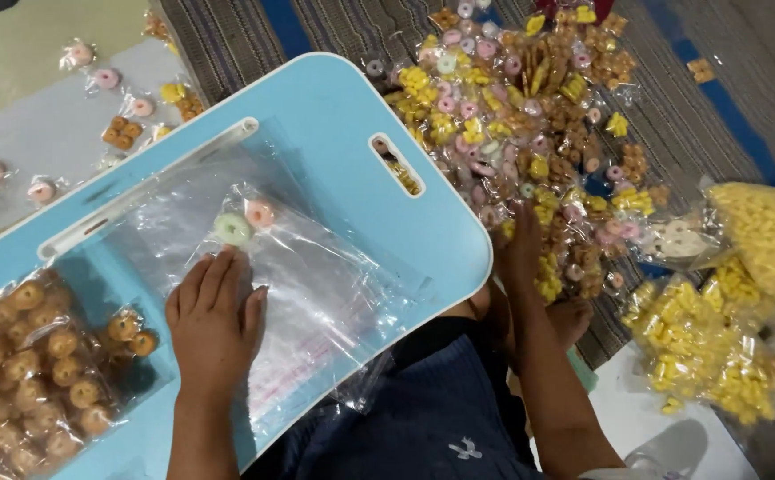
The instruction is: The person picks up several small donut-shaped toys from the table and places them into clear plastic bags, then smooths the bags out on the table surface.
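Pressed flat and open on the clear bag (316,284), left hand (214,324) grips nothing, so the slick plastic may slide off the blue tray (405,222) and spill its ring sweets (245,222), while right hand (521,249) reaches into the snack pile (530,116), grip unclear.

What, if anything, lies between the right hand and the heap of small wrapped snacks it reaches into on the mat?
Nothing visible does. The right hand already rests on the near edge of the snack heap, beyond the blue tray table. Only its fingertips are hard to make out among the packets. The left hand lies flat on a clear bag on the table.
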